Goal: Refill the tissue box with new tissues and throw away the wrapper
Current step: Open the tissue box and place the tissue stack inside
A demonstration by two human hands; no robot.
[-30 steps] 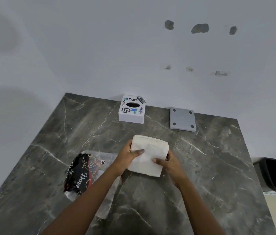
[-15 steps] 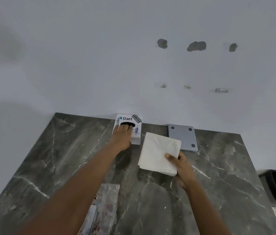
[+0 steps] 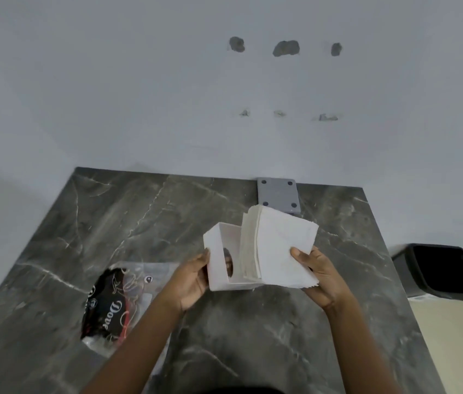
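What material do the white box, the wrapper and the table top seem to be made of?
White box: probably rigid matte plastic; thin, flat, straight walls. It could be coated card.
Wrapper: thin glossy plastic film, crinkled, partly clear.
Table top: dark grey stone or a marble-look laminate; pale veins, soft sheen.

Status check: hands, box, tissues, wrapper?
Left hand holds box, open side up. Right hand holds tissues at the opening, not yet in. Wrapper on counter; bin right.
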